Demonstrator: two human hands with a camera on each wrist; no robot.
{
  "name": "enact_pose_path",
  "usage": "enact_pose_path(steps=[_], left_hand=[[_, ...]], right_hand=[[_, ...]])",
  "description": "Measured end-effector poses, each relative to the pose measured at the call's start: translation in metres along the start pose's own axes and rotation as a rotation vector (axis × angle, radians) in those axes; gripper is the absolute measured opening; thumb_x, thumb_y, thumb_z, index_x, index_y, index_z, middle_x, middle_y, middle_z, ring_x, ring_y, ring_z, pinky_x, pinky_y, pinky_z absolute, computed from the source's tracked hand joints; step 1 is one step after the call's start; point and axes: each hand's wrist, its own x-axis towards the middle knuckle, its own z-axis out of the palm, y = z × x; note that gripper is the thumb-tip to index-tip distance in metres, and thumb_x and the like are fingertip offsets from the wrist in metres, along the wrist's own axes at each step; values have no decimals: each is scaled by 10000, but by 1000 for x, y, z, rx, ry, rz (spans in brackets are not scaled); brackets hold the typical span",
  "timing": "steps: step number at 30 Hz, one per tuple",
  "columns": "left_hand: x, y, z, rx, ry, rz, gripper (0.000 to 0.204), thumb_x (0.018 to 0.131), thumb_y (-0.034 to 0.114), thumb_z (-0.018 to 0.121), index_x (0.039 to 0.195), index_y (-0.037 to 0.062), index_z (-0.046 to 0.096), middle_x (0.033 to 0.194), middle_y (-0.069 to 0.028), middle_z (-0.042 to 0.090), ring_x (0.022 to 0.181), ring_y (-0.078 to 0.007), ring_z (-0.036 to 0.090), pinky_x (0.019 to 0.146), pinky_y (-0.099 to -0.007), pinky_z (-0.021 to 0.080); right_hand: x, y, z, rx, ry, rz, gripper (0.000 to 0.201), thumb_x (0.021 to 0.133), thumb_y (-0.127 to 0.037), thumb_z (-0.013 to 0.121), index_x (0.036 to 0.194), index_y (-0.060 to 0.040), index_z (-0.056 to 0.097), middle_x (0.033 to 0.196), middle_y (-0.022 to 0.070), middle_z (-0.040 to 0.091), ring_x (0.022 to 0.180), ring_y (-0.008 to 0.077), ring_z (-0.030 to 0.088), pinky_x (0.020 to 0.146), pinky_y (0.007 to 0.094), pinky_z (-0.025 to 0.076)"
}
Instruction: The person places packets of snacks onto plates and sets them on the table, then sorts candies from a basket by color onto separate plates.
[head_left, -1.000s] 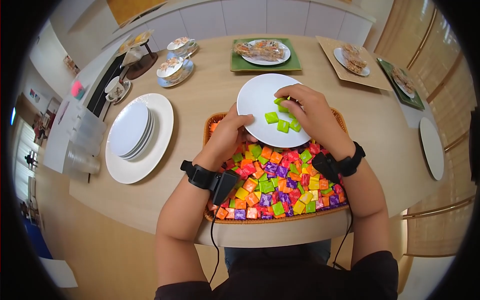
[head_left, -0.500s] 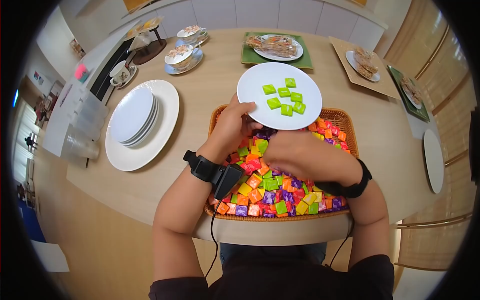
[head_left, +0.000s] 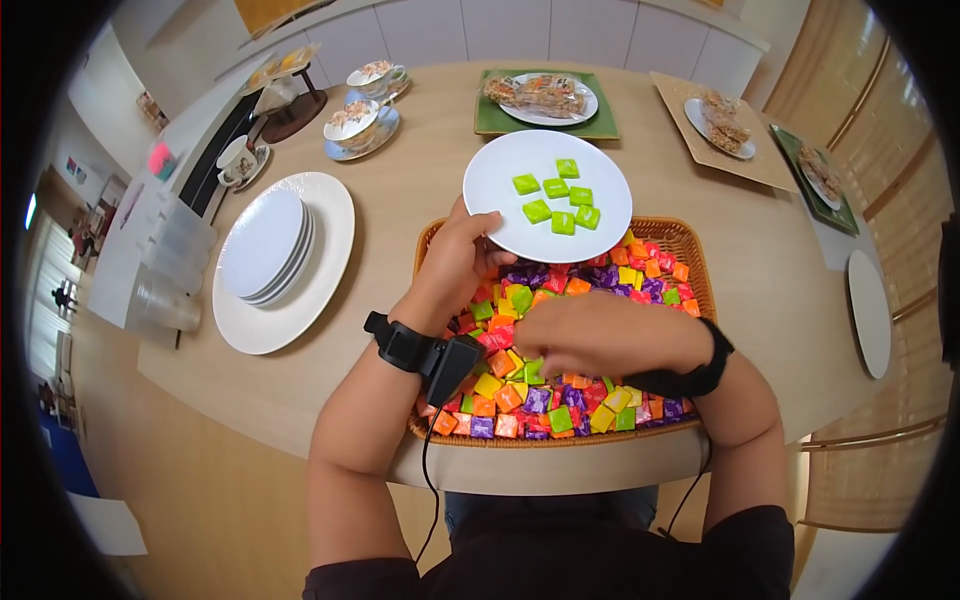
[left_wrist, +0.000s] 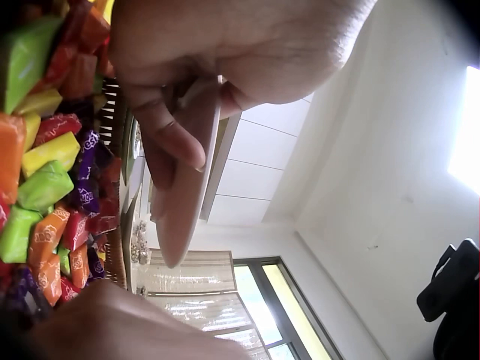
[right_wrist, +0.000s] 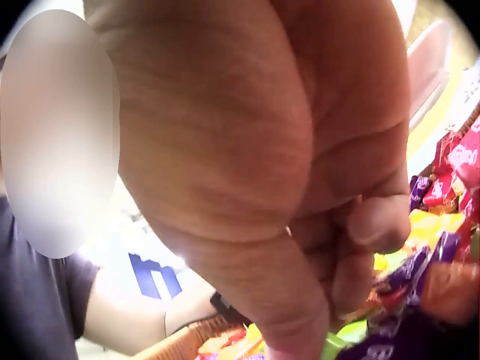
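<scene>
My left hand (head_left: 458, 262) grips the edge of a white plate (head_left: 602, 165), thumb on top and fingers beneath, over the far left part of a wicker basket (head_left: 560, 440). Several green wrapped candies (head_left: 563, 223) lie spread on that plate. Down among the mixed candies (head_left: 508, 425) in the basket is my right hand (head_left: 600, 330), palm turned down. The right wrist view has its fingers (right_wrist: 379, 221) bent and a green candy (right_wrist: 345, 336) beside the thumb tip; whether it is pinched cannot be seen. The left wrist view has the plate (left_wrist: 180, 225) edge-on.
Left of the basket, a stack of small white plates (head_left: 262, 240) stands on a large white plate (head_left: 335, 270). Beyond are decorated cups (head_left: 350, 125), a green tray (head_left: 605, 125) and a wooden board (head_left: 765, 165) with snacks. A white plate (head_left: 870, 315) lies far right.
My right hand has left the plate, let go of the green candy there and come down into the basket. Its fingers have shifted slightly left and nearer. My left hand still grips the plate.
</scene>
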Motion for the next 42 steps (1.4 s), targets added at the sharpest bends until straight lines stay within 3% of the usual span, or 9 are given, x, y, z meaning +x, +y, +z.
enact_pose_path(steps=[3,5,14,16,20,24,27,30,42], left_hand=[[-3,1,4,19,-34,-31,483,839,102,443,1293,50,287,1074,-77,514,765,-121,560,557,-216,494],[-4,0,6,32,-65,-47,477,835,108,452,1288,53,312,1031,-58,534,730,-104,546,554,-210,472],[-4,-3,3,114,-257,-134,531,837,104,438,1331,38,253,1078,-75,533,768,-109,559,554,-234,459],[-4,-4,4,83,-257,-89,495,838,107,431,1302,37,273,974,-83,540,646,-103,545,530,-201,464],[-2,-3,2,59,-193,-67,487,839,109,428,1299,54,275,1005,-83,532,674,-108,552,540,-199,471],[-2,1,1,-18,-76,-49,490,837,103,431,1298,63,271,1059,-83,520,757,-120,565,553,-207,495],[-3,2,6,-23,4,-19,470,831,103,448,1278,56,309,1033,-64,530,757,-110,556,543,-204,477],[-3,2,7,-45,43,0,448,828,105,464,1257,48,349,989,-46,543,719,-92,544,527,-195,454],[-4,3,7,-56,23,-17,457,824,104,472,1262,60,354,984,-48,552,698,-90,554,513,-191,468]], right_hand=[[-5,-1,-30,142,484,231,156,743,-96,636,816,-36,511,775,55,539,671,179,514,600,278,420],[-11,10,-43,-40,742,389,173,746,-96,622,829,-23,489,758,105,538,668,245,530,628,333,431],[-22,56,-36,-132,791,527,121,753,-57,589,836,-14,513,791,113,555,706,257,542,643,330,434],[-17,53,-33,-349,924,468,111,763,-62,575,856,-21,530,833,106,557,751,276,549,656,340,439],[-8,11,-31,-143,814,457,115,776,-84,569,873,-34,535,854,99,553,781,288,543,665,353,442],[-1,-6,-5,-226,152,-78,115,742,-90,584,845,-61,542,792,66,512,757,241,522,600,339,441],[4,-10,19,-98,-122,-41,119,757,-76,529,871,-44,531,825,83,482,804,237,523,585,346,459],[3,-10,23,-112,-140,-23,227,760,-48,503,985,-35,534,860,115,503,804,263,538,644,361,476],[-2,-11,23,-132,-152,-5,259,761,-47,512,1019,-48,532,873,103,460,823,239,512,600,344,461]])
